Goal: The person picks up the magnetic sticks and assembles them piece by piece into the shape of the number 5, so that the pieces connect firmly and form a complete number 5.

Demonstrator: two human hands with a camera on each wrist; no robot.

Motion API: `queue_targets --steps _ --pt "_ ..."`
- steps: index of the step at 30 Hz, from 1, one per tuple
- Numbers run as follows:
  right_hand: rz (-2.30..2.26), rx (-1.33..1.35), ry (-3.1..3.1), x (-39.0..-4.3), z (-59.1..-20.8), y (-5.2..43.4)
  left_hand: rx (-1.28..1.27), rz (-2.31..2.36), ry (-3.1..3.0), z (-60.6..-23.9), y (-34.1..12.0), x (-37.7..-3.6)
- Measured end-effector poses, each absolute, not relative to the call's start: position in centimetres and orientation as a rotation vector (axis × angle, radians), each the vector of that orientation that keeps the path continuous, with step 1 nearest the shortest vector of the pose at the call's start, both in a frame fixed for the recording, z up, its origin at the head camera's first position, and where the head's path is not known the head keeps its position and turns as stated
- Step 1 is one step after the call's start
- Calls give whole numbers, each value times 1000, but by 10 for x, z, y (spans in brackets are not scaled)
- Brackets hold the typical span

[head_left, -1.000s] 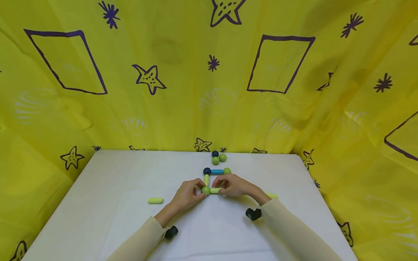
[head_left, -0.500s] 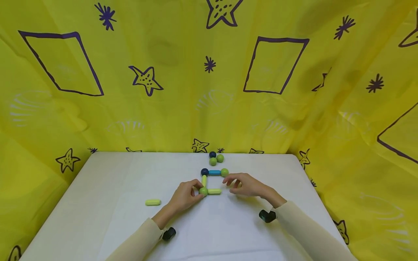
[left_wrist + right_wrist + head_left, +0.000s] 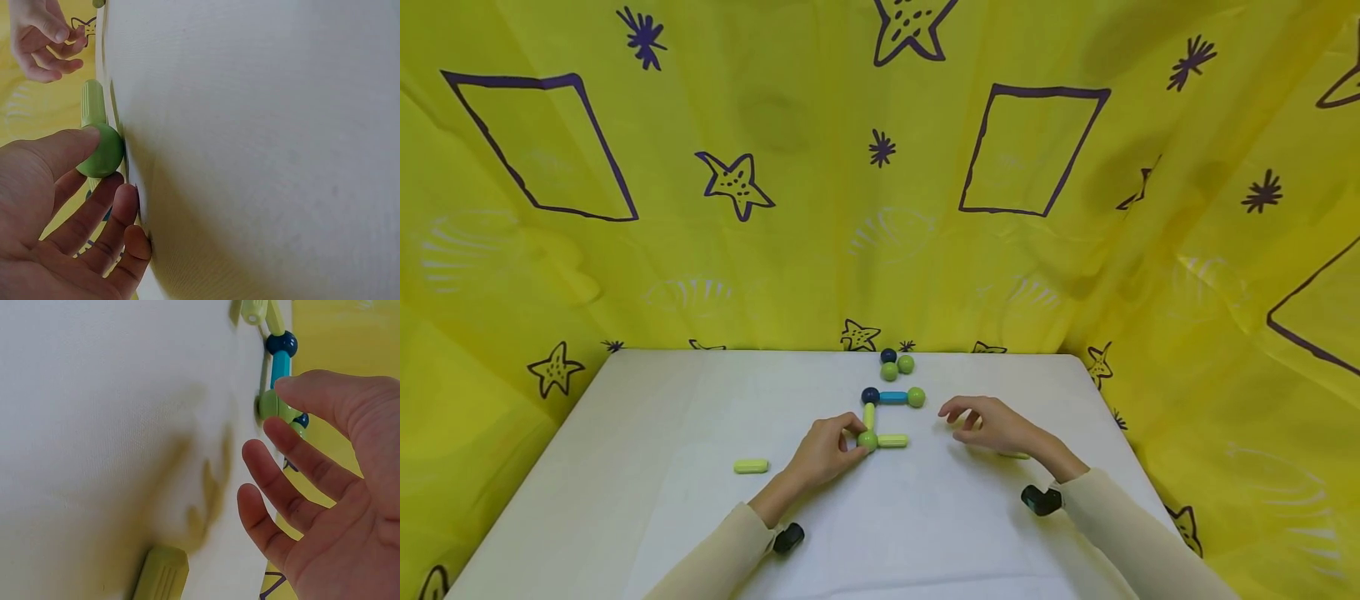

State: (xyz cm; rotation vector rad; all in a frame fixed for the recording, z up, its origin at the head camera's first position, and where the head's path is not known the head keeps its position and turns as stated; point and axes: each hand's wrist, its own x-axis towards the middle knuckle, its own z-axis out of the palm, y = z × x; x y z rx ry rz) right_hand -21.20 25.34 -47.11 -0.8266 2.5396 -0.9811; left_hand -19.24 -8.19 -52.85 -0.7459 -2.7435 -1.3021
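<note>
Green ball (image 3: 868,439) joins two pale-green rods, pinched by left hand (image 3: 825,452).

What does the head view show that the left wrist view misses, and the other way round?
Only the head view shows the whole chain: dark blue ball, blue rod, green ball, plus three loose balls behind it and a loose rod on the white table.

Only the left wrist view shows, close up, the left hand's fingertips touching the corner green ball.

Both show the left hand at that ball, the yellow-green rod joined to it, and the empty right hand.
</note>
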Motion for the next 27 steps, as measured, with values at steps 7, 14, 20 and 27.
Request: queue_targets --steps 7,14,20,27 --pt "-1004 -895 2558 -214 -471 258 -756 -1286 -2730 -528 -81 -192" --pt "-1015 -936 2568 -221 -473 260 -755 -1308 -2726 -528 -82 -192" --pt "-979 -966 2570 -236 -463 257 -752 -1320 -2735 -527 -82 -192" --pt "-959 -967 2605 -259 -449 248 -770 -1305 -2732 -526 -83 -191"
